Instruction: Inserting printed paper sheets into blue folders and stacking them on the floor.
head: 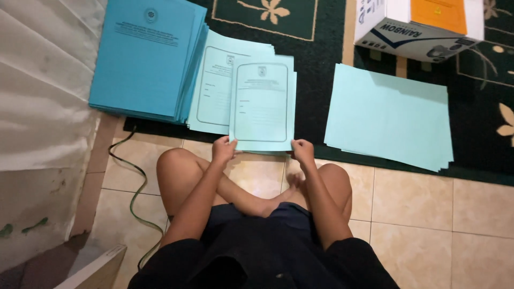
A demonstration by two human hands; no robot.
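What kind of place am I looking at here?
Probably a room in a home, with work done on the floor: beige floor tiles, a dark patterned carpet, a person sitting cross-legged with paper stacks around.

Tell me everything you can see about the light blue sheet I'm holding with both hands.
The sheet is pale blue paper or thin card, printed with a rounded border, a small emblem and text lines. It lies flat on similar printed sheets. The left hand and right hand pinch its near corners.

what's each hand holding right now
Left hand: closed on the near left corner of the light blue printed folder.
Right hand: closed on its near right corner.
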